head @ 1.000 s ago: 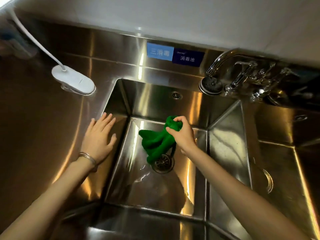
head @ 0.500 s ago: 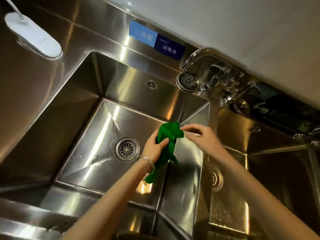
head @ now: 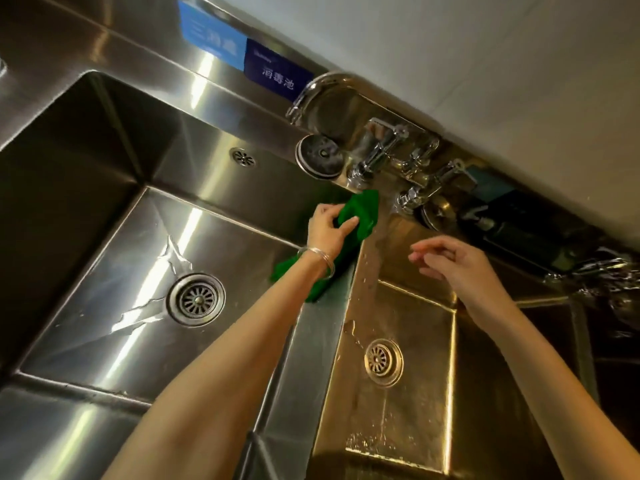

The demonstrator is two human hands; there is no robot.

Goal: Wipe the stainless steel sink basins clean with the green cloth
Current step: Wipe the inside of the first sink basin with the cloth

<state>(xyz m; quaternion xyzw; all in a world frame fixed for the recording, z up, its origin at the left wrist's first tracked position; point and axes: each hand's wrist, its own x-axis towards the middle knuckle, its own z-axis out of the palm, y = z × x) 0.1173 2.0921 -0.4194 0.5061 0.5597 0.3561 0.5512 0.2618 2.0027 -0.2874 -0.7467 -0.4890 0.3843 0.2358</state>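
The green cloth hangs bunched over the divider between the two steel basins, its tail trailing down the left basin's right wall. My left hand, a bangle on its wrist, grips the cloth near its upper end, just below the taps. My right hand hovers over the back of the right basin with fingers apart and nothing in it. The left basin shows water streaks beside its round drain. Wet drops run down the right basin near its drain.
A curved faucet with several chrome tap handles stands on the back ledge above the divider. A round plug lies beside it. Blue labels are on the backsplash. Dark items sit at the far right.
The cloth passed from my right hand to my left. The left hand carried it up to the back of the divider; the right hand let go and moved over the right basin. View shifted right.
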